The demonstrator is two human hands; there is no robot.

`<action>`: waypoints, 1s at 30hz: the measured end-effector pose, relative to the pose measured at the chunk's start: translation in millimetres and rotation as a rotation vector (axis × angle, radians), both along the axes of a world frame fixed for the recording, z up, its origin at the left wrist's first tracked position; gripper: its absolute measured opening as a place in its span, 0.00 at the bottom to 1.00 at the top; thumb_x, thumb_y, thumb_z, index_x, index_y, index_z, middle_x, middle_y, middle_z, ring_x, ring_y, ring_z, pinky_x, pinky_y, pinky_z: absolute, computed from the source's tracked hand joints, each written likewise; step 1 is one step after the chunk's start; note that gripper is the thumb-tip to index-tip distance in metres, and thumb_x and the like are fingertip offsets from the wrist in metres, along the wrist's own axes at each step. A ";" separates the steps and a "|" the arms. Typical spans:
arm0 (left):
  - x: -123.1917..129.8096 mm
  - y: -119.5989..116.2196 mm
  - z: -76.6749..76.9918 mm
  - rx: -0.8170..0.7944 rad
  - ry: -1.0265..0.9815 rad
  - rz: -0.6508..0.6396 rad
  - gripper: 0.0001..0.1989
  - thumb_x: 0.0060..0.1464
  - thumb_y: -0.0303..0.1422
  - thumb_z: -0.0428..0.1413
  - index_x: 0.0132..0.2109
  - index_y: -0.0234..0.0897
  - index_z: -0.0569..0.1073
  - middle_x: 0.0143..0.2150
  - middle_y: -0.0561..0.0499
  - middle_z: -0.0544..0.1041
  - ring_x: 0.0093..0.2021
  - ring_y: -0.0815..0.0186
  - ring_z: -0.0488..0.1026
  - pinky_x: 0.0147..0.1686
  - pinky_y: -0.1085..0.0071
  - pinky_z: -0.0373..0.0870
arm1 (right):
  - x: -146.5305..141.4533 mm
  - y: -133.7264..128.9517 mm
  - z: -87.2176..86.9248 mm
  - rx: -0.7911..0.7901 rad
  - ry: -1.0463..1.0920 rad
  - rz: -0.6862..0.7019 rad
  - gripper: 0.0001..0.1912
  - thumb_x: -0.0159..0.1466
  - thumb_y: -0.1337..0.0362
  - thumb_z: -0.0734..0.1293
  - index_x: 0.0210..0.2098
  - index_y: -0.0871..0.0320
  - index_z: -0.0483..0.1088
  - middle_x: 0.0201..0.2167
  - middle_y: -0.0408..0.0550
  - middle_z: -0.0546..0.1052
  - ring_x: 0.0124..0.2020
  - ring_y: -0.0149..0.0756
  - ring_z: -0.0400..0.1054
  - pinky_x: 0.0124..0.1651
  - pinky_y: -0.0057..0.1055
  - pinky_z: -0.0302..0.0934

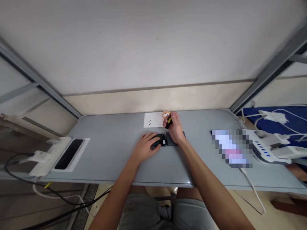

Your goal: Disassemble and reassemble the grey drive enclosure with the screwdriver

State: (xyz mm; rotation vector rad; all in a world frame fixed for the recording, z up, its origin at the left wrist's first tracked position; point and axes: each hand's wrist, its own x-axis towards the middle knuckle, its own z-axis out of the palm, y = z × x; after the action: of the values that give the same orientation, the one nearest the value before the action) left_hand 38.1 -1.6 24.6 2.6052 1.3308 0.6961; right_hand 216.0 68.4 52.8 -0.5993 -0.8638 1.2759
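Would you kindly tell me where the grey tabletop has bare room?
The grey tabletop is bare between the black rectangular phone and the left hand, and between the right hand and the blurred rectangular screen. The middle is crowded: dark opened device, black-and-yellow screwdriver, white sheet bearing small dark pieces.

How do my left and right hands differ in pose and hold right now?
The left hand grips a dark device between thumb and fingers, while the right hand is wrapped around a black-and-yellow screwdriver.
The left hand's fingers are stretched out; the right hand's are curled in.
The left hand is at the device's left end; the right hand reaches farther toward the wall.
Both are bare and over the grey table.
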 end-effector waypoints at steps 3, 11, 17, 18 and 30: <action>0.5 0.1 -0.1 -0.002 -0.003 0.010 0.11 0.67 0.35 0.59 0.54 0.46 0.80 0.63 0.47 0.79 0.62 0.55 0.75 0.61 0.54 0.72 | 9.5 11.5 2.4 0.000 -0.048 0.079 0.26 0.59 0.37 0.75 0.32 0.51 0.67 0.30 0.41 0.69 0.29 0.32 0.63 0.29 0.30 0.62; -2.7 0.0 -0.6 -0.015 -0.020 0.011 0.13 0.67 0.35 0.59 0.56 0.47 0.80 0.63 0.47 0.79 0.63 0.56 0.75 0.63 0.55 0.72 | 9.9 9.5 4.3 0.034 -0.051 0.170 0.26 0.62 0.35 0.72 0.38 0.52 0.71 0.29 0.42 0.70 0.28 0.33 0.64 0.32 0.32 0.63; -5.1 1.1 -1.3 0.006 -0.026 -0.004 0.12 0.67 0.34 0.59 0.55 0.46 0.80 0.62 0.47 0.79 0.63 0.56 0.75 0.62 0.55 0.73 | -10.8 7.7 1.6 -0.028 0.052 0.027 0.27 0.64 0.33 0.68 0.39 0.49 0.65 0.24 0.37 0.65 0.22 0.31 0.58 0.25 0.29 0.57; -5.6 1.4 -1.3 0.008 -0.026 -0.003 0.12 0.67 0.35 0.59 0.55 0.46 0.80 0.62 0.46 0.79 0.63 0.56 0.75 0.62 0.54 0.73 | -12.3 6.0 3.1 -0.038 0.077 0.051 0.27 0.64 0.33 0.68 0.38 0.49 0.64 0.24 0.36 0.65 0.22 0.30 0.57 0.24 0.28 0.56; -7.9 1.5 -1.1 -0.047 -0.058 -0.001 0.11 0.67 0.36 0.60 0.55 0.46 0.79 0.62 0.46 0.79 0.63 0.55 0.75 0.62 0.53 0.72 | 15.8 -14.8 17.3 0.036 -0.169 0.207 0.20 0.61 0.48 0.76 0.31 0.52 0.65 0.29 0.41 0.66 0.32 0.35 0.60 0.35 0.32 0.58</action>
State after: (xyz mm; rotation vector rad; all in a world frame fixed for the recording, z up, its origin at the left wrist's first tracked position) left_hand 30.1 -0.1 23.5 2.5291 1.3129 0.7250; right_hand 231.8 53.6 70.1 -0.6067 -1.1092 1.4067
